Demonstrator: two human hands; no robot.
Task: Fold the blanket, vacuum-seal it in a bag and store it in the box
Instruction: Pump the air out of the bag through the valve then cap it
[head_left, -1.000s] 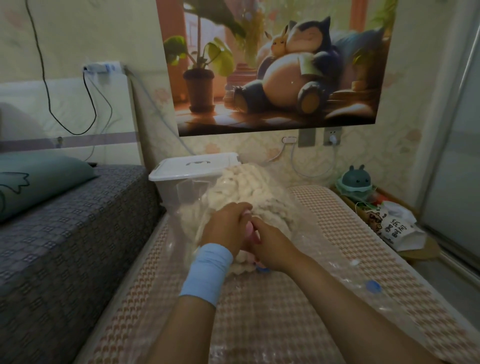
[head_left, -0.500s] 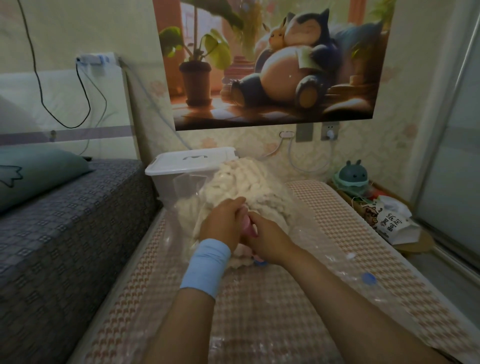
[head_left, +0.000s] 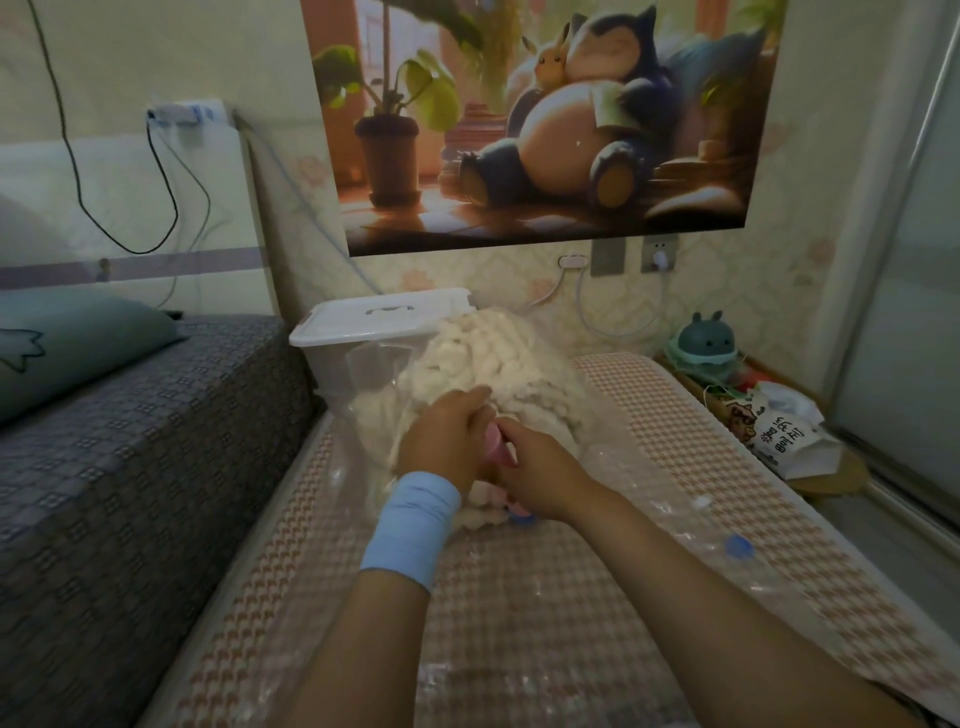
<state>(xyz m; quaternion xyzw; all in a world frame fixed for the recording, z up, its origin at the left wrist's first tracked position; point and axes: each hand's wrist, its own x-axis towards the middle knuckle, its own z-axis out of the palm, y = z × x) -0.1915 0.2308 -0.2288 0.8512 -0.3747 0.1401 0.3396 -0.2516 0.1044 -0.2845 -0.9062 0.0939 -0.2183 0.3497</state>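
A cream fluffy blanket (head_left: 488, 364) sits bundled inside a clear plastic vacuum bag (head_left: 639, 467) on the checked mat. Both hands meet at the front of the bundle around a small pink pump (head_left: 496, 441). My left hand (head_left: 447, 436), with a blue wristband, wraps around the pump's upper part. My right hand (head_left: 535, 475) closes on its lower part, over a blue valve that is mostly hidden. Behind the bundle stands a clear storage box with a white lid (head_left: 379, 319), closed.
A grey-covered bed (head_left: 130, 467) with a teal pillow (head_left: 67, 338) lies to the left. The mat (head_left: 519, 623) runs toward me. A blue cap (head_left: 738, 545) lies on the bag's flat part. A toy, bags and clutter (head_left: 779, 421) sit at the right by a sliding door.
Both hands stay clasped on the pink pump against the bundle, shifting only slightly. The camera view has tilted a little downward.
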